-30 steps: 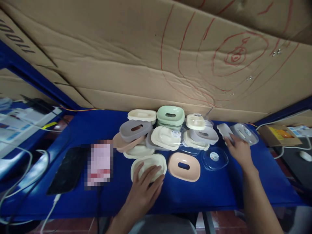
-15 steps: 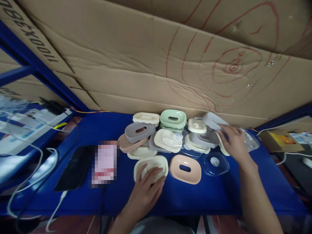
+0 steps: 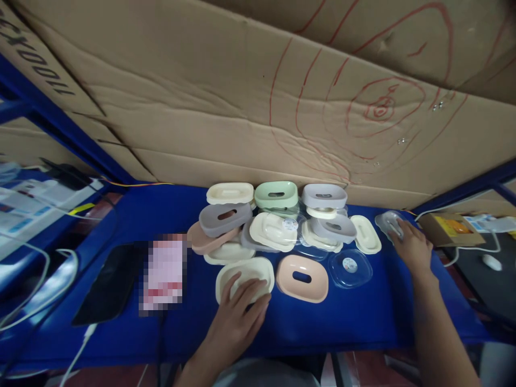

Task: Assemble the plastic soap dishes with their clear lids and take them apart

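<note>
My left hand [image 3: 237, 314] lies flat with fingers spread on a cream oval tray [image 3: 229, 274] at the front of a heap of plastic soap-box parts. Beside it sits a peach tray with a slot [image 3: 302, 278], and right of that a clear lid [image 3: 350, 267]. My right hand [image 3: 411, 247] rests at the far right, its fingers on another clear lid [image 3: 386, 221]. Behind stand a grey box [image 3: 323, 195], a green box [image 3: 276, 194], a cream tray [image 3: 230, 193] and a cream lid [image 3: 365, 234].
The blue table [image 3: 133, 215] backs onto a cardboard wall [image 3: 226, 118] with red pen lines. A black phone [image 3: 108, 285] and a pixelated card [image 3: 163, 274] lie at the left with white cables. A small cardboard box [image 3: 451, 228] and a mouse [image 3: 492, 262] sit at the right.
My right hand set the grey box on the back row, then moved right onto the clear lid. A cream lid now lies where the hand was. My left hand stayed put.
</note>
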A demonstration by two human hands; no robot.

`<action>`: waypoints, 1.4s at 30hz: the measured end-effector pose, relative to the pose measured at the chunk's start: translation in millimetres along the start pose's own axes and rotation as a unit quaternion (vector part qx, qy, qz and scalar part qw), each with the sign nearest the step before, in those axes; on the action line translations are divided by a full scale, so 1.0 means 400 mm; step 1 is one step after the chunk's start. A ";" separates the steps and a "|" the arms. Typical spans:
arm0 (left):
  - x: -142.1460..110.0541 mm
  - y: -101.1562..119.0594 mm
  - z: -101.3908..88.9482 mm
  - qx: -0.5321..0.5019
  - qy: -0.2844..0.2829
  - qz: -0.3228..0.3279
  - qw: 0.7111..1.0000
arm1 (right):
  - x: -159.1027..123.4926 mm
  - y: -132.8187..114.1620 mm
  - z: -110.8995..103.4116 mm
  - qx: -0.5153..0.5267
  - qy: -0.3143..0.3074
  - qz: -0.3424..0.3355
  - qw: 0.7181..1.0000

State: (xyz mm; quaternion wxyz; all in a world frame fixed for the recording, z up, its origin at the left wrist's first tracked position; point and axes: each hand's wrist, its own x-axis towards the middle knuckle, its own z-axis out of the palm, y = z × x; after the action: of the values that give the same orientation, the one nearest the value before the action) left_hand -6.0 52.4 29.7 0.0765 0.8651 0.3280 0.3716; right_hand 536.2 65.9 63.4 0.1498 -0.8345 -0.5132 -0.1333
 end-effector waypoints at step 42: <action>0.010 -0.005 -0.003 -0.017 0.000 -0.022 1.000 | -0.093 -0.124 -0.056 -0.056 0.100 -0.082 0.990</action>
State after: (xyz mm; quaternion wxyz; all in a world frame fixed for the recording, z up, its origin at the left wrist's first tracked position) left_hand -5.8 56.2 32.0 0.0989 0.8563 0.3408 0.3752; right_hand 473.7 48.1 75.7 0.1417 -0.7795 -0.5537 -0.2563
